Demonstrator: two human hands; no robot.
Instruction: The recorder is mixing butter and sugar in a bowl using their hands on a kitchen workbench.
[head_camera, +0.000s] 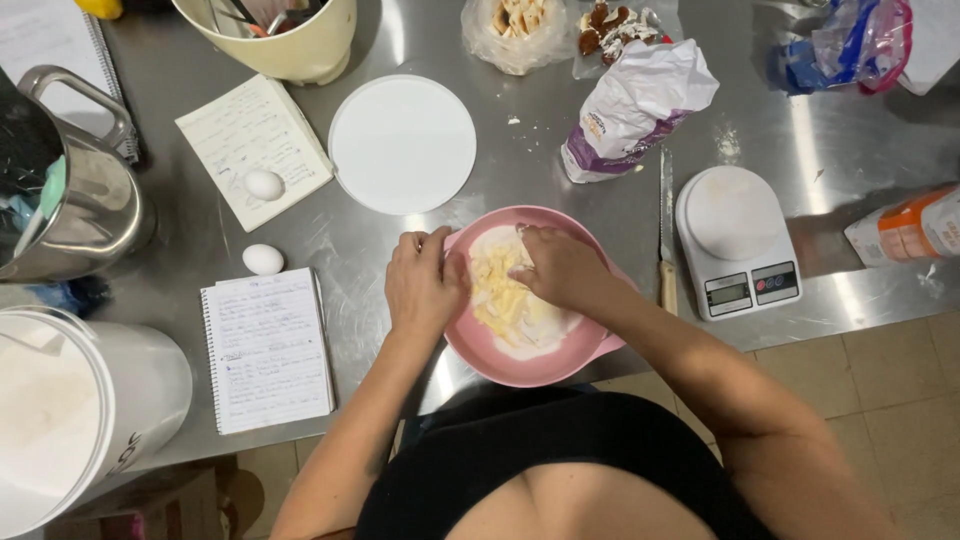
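A pink bowl (560, 365) sits at the near edge of the steel table (850, 150). It holds white flour and yellow butter pieces (503, 292). My left hand (422, 283) grips the bowl's left rim, fingers curled over the edge. My right hand (562, 265) is inside the bowl, fingers pressed down into the flour and butter. What the fingertips pinch is hidden.
A white round lid (402, 143), two eggs (263, 184) (262, 259), two handwritten notebooks (267, 348), a flour bag (632, 105), a white kitchen scale (737, 240), a knife (666, 250), a steel jug (70, 190), a white bucket (80, 410) and a cream container (290, 35).
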